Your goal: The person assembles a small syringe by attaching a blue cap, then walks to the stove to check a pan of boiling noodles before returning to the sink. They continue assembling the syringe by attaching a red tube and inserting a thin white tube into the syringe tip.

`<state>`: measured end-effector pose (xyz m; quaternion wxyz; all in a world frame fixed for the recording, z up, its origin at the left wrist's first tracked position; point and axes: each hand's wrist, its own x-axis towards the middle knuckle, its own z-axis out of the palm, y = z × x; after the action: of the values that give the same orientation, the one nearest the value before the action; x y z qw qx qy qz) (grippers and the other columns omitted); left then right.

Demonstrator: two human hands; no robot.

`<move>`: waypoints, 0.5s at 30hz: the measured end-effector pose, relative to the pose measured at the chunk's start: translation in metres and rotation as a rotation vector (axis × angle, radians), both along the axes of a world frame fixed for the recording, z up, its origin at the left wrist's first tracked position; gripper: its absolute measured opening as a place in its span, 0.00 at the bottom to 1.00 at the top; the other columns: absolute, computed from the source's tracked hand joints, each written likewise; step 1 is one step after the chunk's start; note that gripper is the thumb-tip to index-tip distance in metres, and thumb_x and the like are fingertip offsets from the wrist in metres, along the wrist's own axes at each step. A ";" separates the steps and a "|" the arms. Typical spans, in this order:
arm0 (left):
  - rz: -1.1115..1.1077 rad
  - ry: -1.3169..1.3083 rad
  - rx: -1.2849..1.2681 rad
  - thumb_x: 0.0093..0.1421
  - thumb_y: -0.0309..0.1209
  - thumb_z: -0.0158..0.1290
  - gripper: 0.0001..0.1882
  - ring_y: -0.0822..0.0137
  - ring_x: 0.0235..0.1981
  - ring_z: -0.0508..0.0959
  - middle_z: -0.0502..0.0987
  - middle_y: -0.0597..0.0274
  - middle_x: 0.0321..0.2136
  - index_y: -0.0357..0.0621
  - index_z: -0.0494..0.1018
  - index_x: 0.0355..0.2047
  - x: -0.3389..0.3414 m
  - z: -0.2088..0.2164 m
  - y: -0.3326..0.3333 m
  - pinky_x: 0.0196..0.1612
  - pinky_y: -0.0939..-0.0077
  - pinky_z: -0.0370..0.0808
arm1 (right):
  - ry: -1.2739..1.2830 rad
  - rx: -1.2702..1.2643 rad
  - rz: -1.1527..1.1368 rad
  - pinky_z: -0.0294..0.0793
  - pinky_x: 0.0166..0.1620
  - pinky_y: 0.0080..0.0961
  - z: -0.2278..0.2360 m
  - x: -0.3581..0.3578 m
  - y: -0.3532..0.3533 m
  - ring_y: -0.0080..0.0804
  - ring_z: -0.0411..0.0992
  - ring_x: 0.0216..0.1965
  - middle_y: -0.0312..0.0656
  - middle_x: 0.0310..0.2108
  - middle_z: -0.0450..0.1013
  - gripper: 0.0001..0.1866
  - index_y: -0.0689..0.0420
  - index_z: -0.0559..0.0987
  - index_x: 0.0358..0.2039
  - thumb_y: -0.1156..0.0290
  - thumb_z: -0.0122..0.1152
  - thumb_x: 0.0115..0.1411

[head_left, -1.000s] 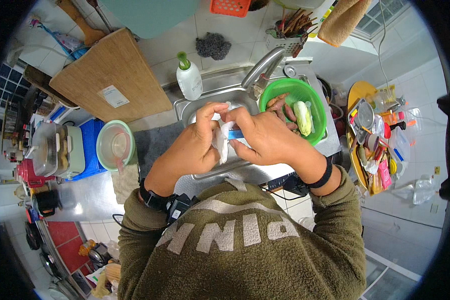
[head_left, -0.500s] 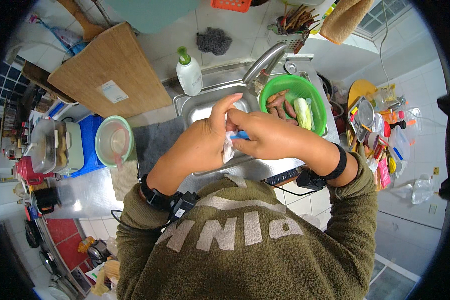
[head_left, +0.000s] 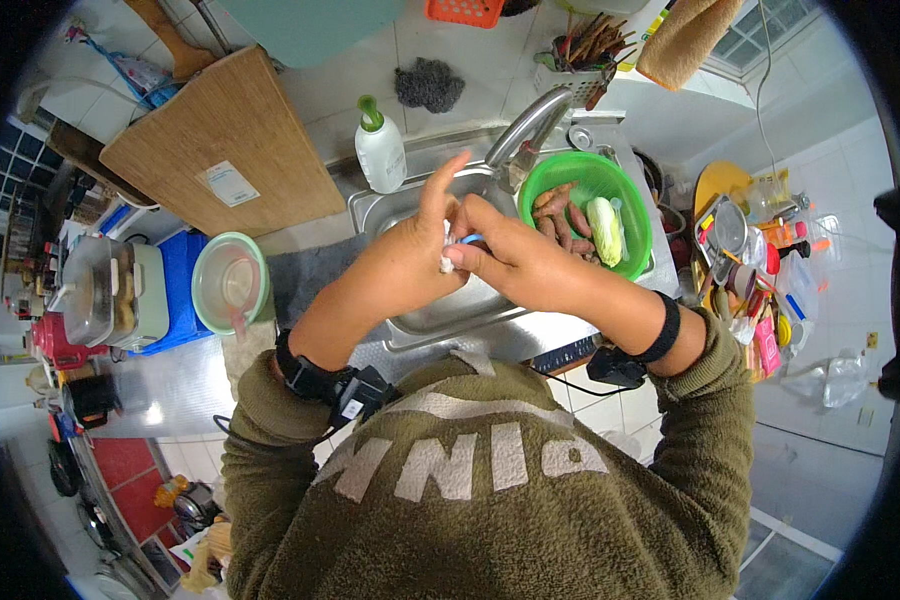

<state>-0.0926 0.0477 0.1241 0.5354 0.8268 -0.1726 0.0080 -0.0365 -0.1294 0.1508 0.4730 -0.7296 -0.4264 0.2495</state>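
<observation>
Over the sink (head_left: 410, 325), both of my hands are close together, almost touching. My left hand (head_left: 410, 262) has its thumb stretched up, while its other fingers curl around a small white thing (head_left: 446, 262) that is mostly hidden. With my right hand (head_left: 515, 255) I grip a slim blue-handled tool (head_left: 471, 239), whose end lies against the white thing; its working end cannot be made out. To the right of my hands stands a green basket (head_left: 642, 215) with several reddish-brown sweet potatoes (head_left: 560, 200) and a pale green cabbage-like vegetable (head_left: 604, 230).
Behind the sink are a curved faucet (head_left: 530, 122), a white pump bottle (head_left: 380, 155) and a dark scrubber (head_left: 430, 85). A wooden cutting board (head_left: 220, 145) leans at the left, near a pale green bowl (head_left: 202, 285). Utensils crowd a rack (head_left: 745, 250) at right.
My hands have shifted slightly left, and the right wrist has turned a little. Less of the white thing shows below the fingers, and the blue handle is tilted differently.
</observation>
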 end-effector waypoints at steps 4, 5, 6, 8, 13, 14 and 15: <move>0.029 -0.029 0.081 0.46 0.20 0.56 0.54 0.54 0.36 0.75 0.71 0.53 0.33 0.47 0.31 0.64 0.002 -0.002 -0.003 0.41 0.66 0.72 | -0.023 0.087 -0.076 0.69 0.40 0.33 -0.020 -0.008 0.010 0.41 0.71 0.35 0.47 0.31 0.71 0.11 0.61 0.63 0.40 0.68 0.50 0.64; 0.037 -0.025 0.093 0.47 0.20 0.56 0.53 0.54 0.36 0.75 0.71 0.53 0.33 0.47 0.31 0.64 0.001 -0.001 -0.003 0.40 0.65 0.72 | -0.028 0.118 -0.078 0.69 0.38 0.31 -0.023 -0.009 0.013 0.38 0.71 0.33 0.45 0.30 0.70 0.11 0.60 0.63 0.40 0.68 0.50 0.64; 0.023 -0.059 0.089 0.47 0.19 0.56 0.52 0.58 0.36 0.74 0.70 0.54 0.34 0.46 0.34 0.65 0.000 0.001 -0.002 0.42 0.68 0.72 | -0.033 0.144 -0.092 0.70 0.36 0.29 -0.024 -0.010 0.015 0.35 0.70 0.31 0.43 0.29 0.70 0.10 0.59 0.63 0.40 0.68 0.50 0.64; 0.022 -0.011 0.121 0.47 0.17 0.54 0.49 0.67 0.36 0.73 0.69 0.57 0.36 0.46 0.38 0.65 -0.002 0.008 0.000 0.44 0.72 0.70 | 0.162 0.116 -0.107 0.66 0.30 0.24 -0.023 -0.007 0.014 0.28 0.67 0.27 0.39 0.28 0.68 0.09 0.57 0.64 0.40 0.67 0.49 0.64; 0.054 0.028 -0.001 0.55 0.24 0.55 0.27 0.73 0.35 0.73 0.73 0.63 0.37 0.41 0.61 0.55 -0.015 0.031 0.042 0.38 0.78 0.71 | 0.908 0.193 -0.140 0.44 0.18 0.14 0.001 0.014 -0.010 0.15 0.48 0.15 0.30 0.20 0.56 0.06 0.50 0.64 0.38 0.62 0.43 0.67; 0.113 0.011 -0.055 0.57 0.26 0.55 0.23 0.73 0.34 0.73 0.74 0.64 0.38 0.40 0.66 0.52 -0.016 0.030 0.044 0.37 0.77 0.72 | 1.023 0.239 -0.161 0.43 0.18 0.14 0.003 0.014 -0.011 0.15 0.48 0.15 0.30 0.19 0.55 0.07 0.50 0.64 0.38 0.62 0.43 0.67; 0.094 0.011 -0.311 0.60 0.29 0.53 0.16 0.78 0.34 0.71 0.75 0.67 0.38 0.40 0.70 0.48 -0.020 0.024 0.037 0.35 0.81 0.71 | 1.077 0.281 -0.078 0.44 0.18 0.14 0.004 0.012 -0.010 0.16 0.48 0.15 0.30 0.19 0.55 0.08 0.51 0.64 0.39 0.61 0.43 0.67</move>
<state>-0.1124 0.0844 0.1482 0.6567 0.7412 -0.1276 0.0553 -0.0248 -0.1392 0.1546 0.7257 -0.4442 -0.1262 0.5100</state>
